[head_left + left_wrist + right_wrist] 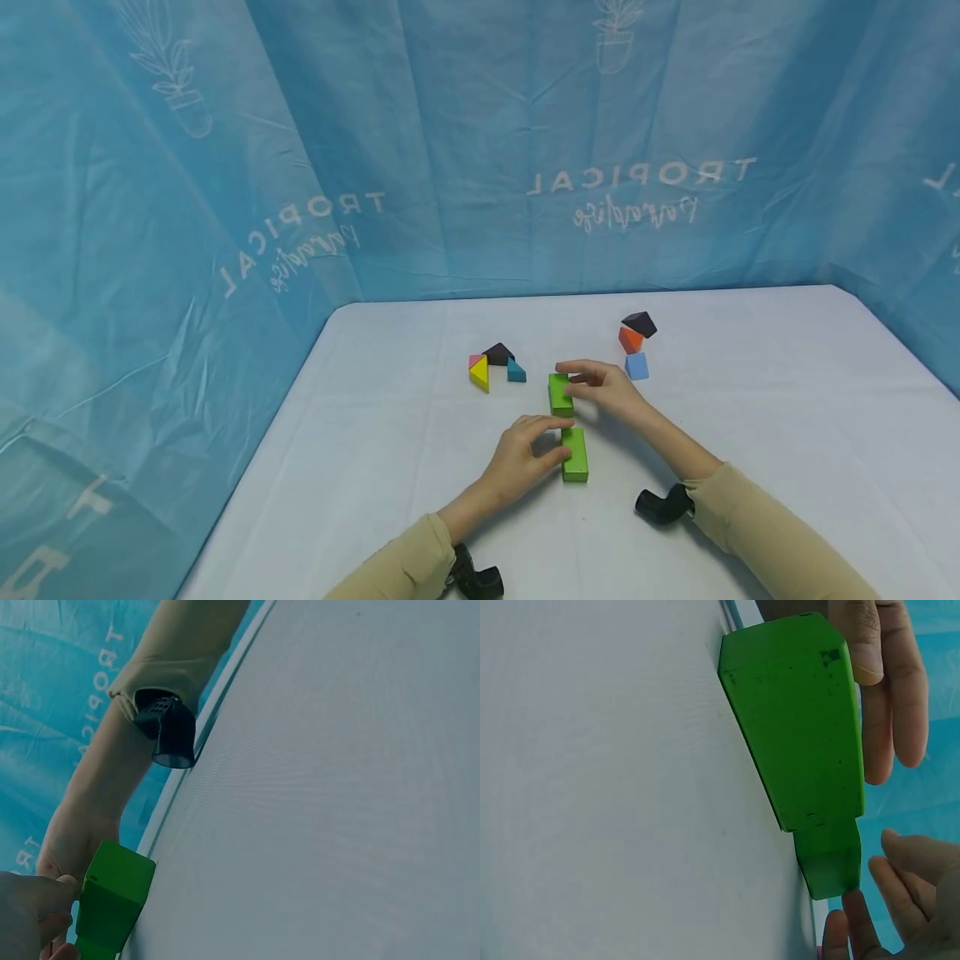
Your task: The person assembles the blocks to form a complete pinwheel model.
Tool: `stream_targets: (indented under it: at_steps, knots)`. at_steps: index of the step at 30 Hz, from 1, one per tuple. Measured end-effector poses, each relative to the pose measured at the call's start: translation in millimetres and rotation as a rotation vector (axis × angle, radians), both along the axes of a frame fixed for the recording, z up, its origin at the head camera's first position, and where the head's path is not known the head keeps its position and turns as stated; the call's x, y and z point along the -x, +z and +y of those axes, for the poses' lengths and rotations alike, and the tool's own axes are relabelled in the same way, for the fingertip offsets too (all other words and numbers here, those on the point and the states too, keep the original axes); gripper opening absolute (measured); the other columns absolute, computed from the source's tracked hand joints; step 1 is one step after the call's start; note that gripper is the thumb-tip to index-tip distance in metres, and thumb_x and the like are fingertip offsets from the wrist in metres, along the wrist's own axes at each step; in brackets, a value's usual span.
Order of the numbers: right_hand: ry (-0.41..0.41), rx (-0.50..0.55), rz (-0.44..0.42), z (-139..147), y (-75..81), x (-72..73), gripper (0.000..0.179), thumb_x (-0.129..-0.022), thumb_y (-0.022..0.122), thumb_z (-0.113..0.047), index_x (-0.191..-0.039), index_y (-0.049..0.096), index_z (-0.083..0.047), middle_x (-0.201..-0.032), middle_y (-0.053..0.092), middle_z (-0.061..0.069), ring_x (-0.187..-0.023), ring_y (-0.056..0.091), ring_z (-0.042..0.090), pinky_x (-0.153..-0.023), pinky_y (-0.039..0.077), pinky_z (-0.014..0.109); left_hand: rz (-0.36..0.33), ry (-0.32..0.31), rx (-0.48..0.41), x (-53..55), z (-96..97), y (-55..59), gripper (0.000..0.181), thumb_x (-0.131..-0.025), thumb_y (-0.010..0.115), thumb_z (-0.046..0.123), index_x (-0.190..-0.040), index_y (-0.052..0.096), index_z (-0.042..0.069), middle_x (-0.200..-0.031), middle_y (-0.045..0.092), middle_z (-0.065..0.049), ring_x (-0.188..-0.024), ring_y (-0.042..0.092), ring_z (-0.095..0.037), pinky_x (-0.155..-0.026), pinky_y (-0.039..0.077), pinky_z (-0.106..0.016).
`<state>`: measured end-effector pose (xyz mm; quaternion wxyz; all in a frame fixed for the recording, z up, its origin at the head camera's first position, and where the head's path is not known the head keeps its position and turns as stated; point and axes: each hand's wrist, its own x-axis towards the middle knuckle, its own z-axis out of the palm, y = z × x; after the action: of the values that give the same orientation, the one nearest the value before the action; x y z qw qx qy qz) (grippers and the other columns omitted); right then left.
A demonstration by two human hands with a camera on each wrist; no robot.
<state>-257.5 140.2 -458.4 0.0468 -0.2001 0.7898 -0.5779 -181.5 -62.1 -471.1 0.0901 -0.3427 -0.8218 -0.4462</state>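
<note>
Two green rectangular blocks lie on the white table, the near block (575, 455) and the far block (560, 394), almost end to end and slightly offset. My left hand (521, 454) is at the left side of the near block, thumb against it and index finger at its far corner. Reaching from the right, my right hand (606, 387) curves loosely about the far block, index finger beyond its far end. The right wrist view shows a right fingertip (853, 904) by the end of that block. Neither hand visibly pinches a block.
Left of the far block sit a black block (498, 355), a yellow triangle (480, 375), a teal triangle (516, 372) and a partly hidden pink piece (475, 360). Behind my right hand are a blue block (637, 366), an orange piece (630, 340) and another black block (640, 323).
</note>
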Motion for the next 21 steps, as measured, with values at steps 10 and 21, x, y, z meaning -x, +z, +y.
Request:
stream_targets:
  at_steps: [10, 21]
  knots:
    - [0.016, -0.046, 0.032, -2, -2.3, -3.2, 0.033, -0.089, 0.065, -0.006, -0.121, 0.063, -0.003, -0.122, 0.061, 0.01, -0.11, 0.056, 0.029, -0.096, 0.043, 0.048, 0.067, -0.004, 0.015, -0.2, 1.0, -2.8, 0.035, -0.084, 0.072, 0.016, -0.117, 0.064, 0.008, -0.113, 0.066, 0.0, -0.107, 0.056, -0.014, -0.091, 0.046, -0.028]
    - [0.031, -0.083, 0.047, -5, 30.1, -23.7, 0.033, -0.088, 0.061, 0.002, -0.121, 0.059, 0.007, -0.122, 0.059, 0.02, -0.109, 0.055, 0.038, -0.092, 0.045, 0.049, 0.029, 0.001, 0.043, 0.9, 0.1, -2.9, 0.036, -0.085, 0.072, 0.02, -0.118, 0.065, 0.009, -0.116, 0.065, 0.002, -0.108, 0.055, -0.013, -0.091, 0.045, -0.028]
